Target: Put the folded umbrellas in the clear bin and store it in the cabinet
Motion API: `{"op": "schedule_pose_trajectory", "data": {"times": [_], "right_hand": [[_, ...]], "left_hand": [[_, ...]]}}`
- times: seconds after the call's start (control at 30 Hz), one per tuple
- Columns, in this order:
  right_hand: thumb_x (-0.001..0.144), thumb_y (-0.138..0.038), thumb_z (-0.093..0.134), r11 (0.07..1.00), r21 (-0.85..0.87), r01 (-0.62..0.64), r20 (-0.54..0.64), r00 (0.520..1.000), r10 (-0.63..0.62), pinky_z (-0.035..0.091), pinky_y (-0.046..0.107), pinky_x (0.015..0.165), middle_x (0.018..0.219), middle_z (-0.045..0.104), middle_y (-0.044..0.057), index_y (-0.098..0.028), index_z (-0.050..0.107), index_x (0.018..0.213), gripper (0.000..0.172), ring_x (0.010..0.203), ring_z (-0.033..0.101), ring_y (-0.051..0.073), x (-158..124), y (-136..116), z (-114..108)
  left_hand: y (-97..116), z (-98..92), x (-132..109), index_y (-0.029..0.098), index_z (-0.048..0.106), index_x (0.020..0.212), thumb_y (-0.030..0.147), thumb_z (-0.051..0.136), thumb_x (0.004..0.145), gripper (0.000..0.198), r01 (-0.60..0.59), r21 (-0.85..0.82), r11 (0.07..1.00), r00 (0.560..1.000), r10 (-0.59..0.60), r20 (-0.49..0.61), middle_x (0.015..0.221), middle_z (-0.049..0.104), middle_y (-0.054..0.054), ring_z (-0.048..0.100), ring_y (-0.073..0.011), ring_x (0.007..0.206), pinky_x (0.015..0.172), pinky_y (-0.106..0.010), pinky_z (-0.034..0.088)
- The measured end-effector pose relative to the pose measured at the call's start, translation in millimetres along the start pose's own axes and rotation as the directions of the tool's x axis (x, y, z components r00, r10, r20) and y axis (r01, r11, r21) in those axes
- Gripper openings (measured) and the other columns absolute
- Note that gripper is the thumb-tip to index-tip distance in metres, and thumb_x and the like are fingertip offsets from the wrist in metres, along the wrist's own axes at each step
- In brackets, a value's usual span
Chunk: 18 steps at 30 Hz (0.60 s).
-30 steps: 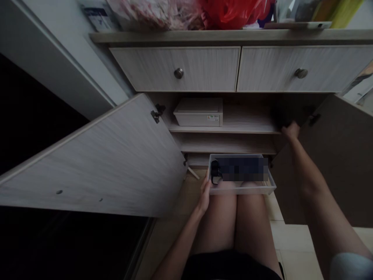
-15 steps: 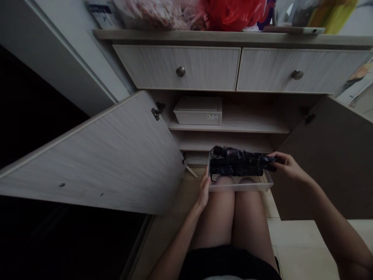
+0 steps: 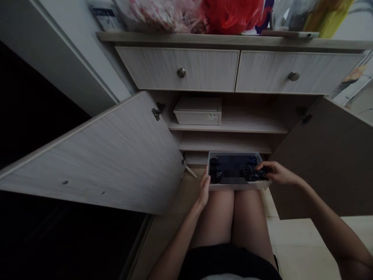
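Note:
A clear plastic box rests over my knees in front of the cabinet. My left hand grips its left wall, thumb near the rim. Inside lie dark folding umbrellas, side by side; a blocky patch hides their middle. At the right end of the box, the fingers of my right hand are closed on the gathered dark fabric end of a folding umbrella.
Both cabinet doors, left and right, stand swung out on either side. A lidded white box sits on the upper shelf. Two knobbed drawers are closed. Plastic bags crowd the countertop.
My right hand has lowered the umbrella from above the rim into the box and moved slightly left and down. My left hand keeps its hold on the box.

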State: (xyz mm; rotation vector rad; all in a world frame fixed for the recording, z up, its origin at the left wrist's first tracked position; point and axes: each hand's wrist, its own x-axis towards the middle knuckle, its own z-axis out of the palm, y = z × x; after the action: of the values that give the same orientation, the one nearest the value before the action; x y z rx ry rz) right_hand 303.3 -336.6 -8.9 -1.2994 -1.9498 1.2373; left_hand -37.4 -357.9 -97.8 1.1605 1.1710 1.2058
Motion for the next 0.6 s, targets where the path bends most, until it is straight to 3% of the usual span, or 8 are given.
{"op": "schedule_pose_trajectory", "data": {"times": [0.23, 0.33, 0.43, 0.47, 0.53, 0.6], "right_hand": [[0.062, -0.008, 0.062, 0.919, -0.394, 0.029, 0.008, 1.0, -0.029, 0.051, 0.037, 0.096, 0.105, 0.073, 0.006, -0.023, 0.078, 0.098, 0.042, 0.101, 0.067, 0.025, 4, 16, -1], [0.066, -0.015, 0.068, 0.926, -0.371, 0.068, 0.085, 0.996, -0.04, 0.047, 0.043, 0.104, 0.11, 0.073, 0.007, -0.025, 0.079, 0.1, 0.038, 0.111, 0.064, 0.029, 2, 14, -6], [0.074, -0.034, 0.074, 0.979, -0.196, 0.052, 0.195, 0.981, -0.013, 0.042, 0.047, 0.111, 0.122, 0.07, 0.007, -0.026, 0.078, 0.11, 0.036, 0.122, 0.059, 0.031, -3, 8, -17], [0.077, -0.042, 0.074, 0.993, -0.12, 0.007, 0.156, 0.988, 0.012, 0.041, 0.047, 0.112, 0.127, 0.068, 0.008, -0.026, 0.076, 0.115, 0.041, 0.125, 0.058, 0.031, -4, 9, -20], [0.078, -0.058, 0.072, 0.994, 0.035, -0.108, -0.093, 0.989, 0.111, 0.041, 0.047, 0.113, 0.136, 0.063, 0.009, -0.025, 0.072, 0.123, 0.056, 0.131, 0.054, 0.032, -5, 16, -19], [0.074, -0.072, 0.069, 0.963, 0.201, -0.178, -0.37, 0.897, 0.243, 0.044, 0.048, 0.111, 0.137, 0.063, 0.011, -0.024, 0.07, 0.122, 0.067, 0.131, 0.054, 0.033, -2, 30, -8]], "left_hand": [[0, -0.7, -1, 0.027, 0.045, 0.151, 0.063, 0.051, 0.087, 0.074, 0.003, 0.006, 1.0, 1.0, -0.002, -0.006, 0.164, 0.028, 0.001, 0.013, -0.0239, 0.156, 0.129, -0.044, 0.01], [1, 0.0, -1, 0.029, 0.048, 0.149, 0.062, 0.051, 0.088, 0.069, 0.023, -0.002, 1.0, 1.0, -0.023, -0.012, 0.163, 0.031, 0.002, 0.014, -0.0238, 0.155, 0.129, -0.045, 0.012], [3, 1.1, -1, 0.031, 0.051, 0.147, 0.062, 0.054, 0.086, 0.069, 0.013, -0.008, 1.0, 1.0, -0.013, -0.023, 0.161, 0.036, 0.002, 0.017, -0.0237, 0.155, 0.129, -0.045, 0.012], [3, 1.4, -1, 0.031, 0.051, 0.147, 0.064, 0.054, 0.085, 0.071, 0.016, -0.008, 1.0, 1.0, -0.016, -0.022, 0.161, 0.036, 0.002, 0.018, -0.0239, 0.155, 0.129, -0.045, 0.012], [2, 1.6, -1, 0.03, 0.051, 0.147, 0.066, 0.054, 0.084, 0.072, 0.034, -0.003, 0.999, 0.999, -0.034, -0.018, 0.162, 0.035, 0.001, 0.019, -0.0243, 0.155, 0.129, -0.044, 0.014], [1, 1.7, -1, 0.029, 0.051, 0.147, 0.067, 0.053, 0.084, 0.073, 0.042, 0.008, 0.999, 0.999, -0.042, -0.015, 0.163, 0.032, 0.0, 0.02, -0.0244, 0.155, 0.128, -0.042, 0.016]]}}
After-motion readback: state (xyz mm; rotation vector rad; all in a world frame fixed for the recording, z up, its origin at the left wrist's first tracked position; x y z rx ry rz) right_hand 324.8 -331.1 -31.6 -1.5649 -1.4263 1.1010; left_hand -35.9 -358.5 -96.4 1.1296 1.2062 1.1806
